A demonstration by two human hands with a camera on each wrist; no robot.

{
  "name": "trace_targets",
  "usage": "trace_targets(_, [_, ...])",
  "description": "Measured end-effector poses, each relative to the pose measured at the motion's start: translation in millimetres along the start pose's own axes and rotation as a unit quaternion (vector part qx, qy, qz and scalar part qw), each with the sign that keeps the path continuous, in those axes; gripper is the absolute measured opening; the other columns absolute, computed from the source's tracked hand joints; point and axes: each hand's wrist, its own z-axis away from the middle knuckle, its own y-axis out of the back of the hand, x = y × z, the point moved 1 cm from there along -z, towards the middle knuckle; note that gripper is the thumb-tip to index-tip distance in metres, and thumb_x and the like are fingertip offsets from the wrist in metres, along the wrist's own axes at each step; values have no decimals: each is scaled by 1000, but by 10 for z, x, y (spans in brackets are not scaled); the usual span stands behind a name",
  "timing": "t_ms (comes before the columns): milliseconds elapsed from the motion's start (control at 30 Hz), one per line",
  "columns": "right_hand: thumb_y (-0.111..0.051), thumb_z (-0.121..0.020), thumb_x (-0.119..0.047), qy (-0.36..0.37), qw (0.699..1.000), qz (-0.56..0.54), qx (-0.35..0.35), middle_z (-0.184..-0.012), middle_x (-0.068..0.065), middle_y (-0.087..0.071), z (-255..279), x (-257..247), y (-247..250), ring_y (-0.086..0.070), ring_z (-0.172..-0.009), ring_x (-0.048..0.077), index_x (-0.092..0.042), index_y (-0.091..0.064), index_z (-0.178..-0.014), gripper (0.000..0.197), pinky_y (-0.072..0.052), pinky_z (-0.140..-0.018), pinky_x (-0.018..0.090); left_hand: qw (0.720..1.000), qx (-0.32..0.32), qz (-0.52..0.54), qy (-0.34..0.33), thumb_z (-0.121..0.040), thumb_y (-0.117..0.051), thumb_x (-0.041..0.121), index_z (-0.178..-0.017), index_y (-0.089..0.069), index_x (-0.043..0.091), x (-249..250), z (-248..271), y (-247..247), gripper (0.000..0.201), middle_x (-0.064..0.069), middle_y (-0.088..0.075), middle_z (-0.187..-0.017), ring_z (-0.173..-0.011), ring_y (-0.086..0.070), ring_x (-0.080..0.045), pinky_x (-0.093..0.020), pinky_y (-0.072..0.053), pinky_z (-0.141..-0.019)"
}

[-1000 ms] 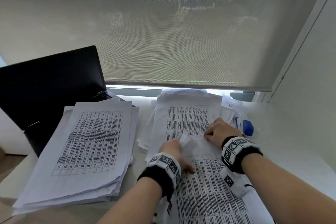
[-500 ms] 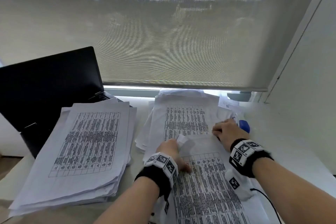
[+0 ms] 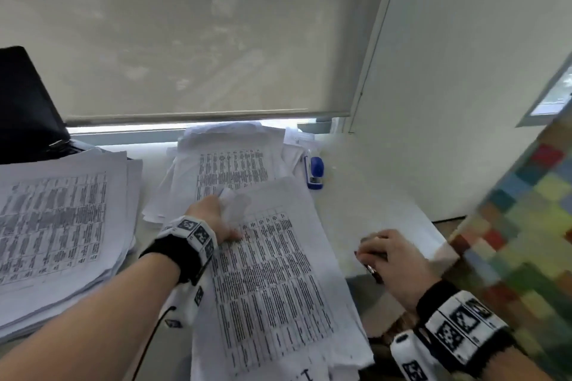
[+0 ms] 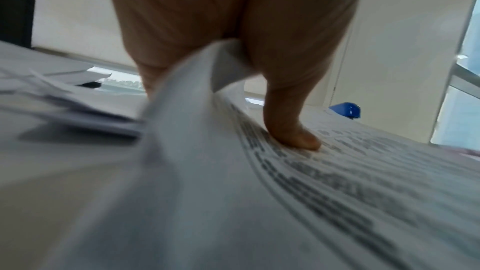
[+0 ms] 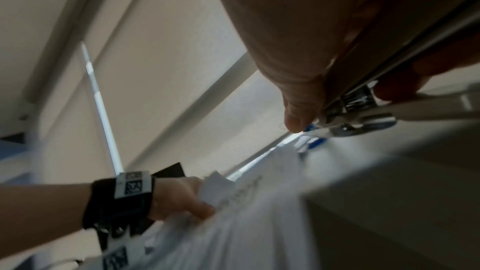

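A sheaf of printed sheets lies in front of me on the pale table. My left hand pinches its curled upper left corner, and the thumb presses on the printed top page. My right hand is at the table's near right edge, away from the sheaf. Its fingers are curled round a dark stapler-like tool with a metal nose. The right wrist view also shows the left hand on the paper.
A thick pile of printed sheets lies at the left, with a black laptop behind it. Another pile sits under the window blind. A blue stapler lies beside it. A white wall and patterned fabric close off the right.
My right hand left the sheets and moved right and toward me to the table edge, where it now grips the dark tool. The left hand stayed on the corner. The view swung right.
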Motion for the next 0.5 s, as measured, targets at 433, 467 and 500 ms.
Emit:
trace_targets(433, [-68, -86, -12, -215, 972, -75, -58, -86, -4, -63, 1241, 1325, -359, -58, -74, 6, -18, -73, -86, 8, -45, -67, 18, 992, 111, -40, -36, -73, -81, 5, -152, -20, 26, 33, 221, -143, 102, -13, -63, -115, -91, -65, -31, -40, -58, -80])
trace_targets(467, [-67, -87, -10, -228, 968, -73, -79, -79, -6, -63, 1260, 1409, -436, -54, -66, 3, -20, -72, -82, 12, -42, -58, 15, 991, 118, -44, -41, -73, -79, 3, -151, -22, 24, 45, 237, -141, 99, -14, -63, -112, -86, -66, -31, -41, -59, -78])
trace_targets(500, [-65, -87, -9, -236, 965, -55, -97, -71, -7, -61, 1268, 1498, -518, -51, -58, 3, -23, -70, -77, 19, -38, -51, 14, 990, 126, -54, -44, -74, -78, 3, -151, -23, 23, 57, 248, -142, 97, -14, -63, -111, -81, -66, -30, -42, -60, -74])
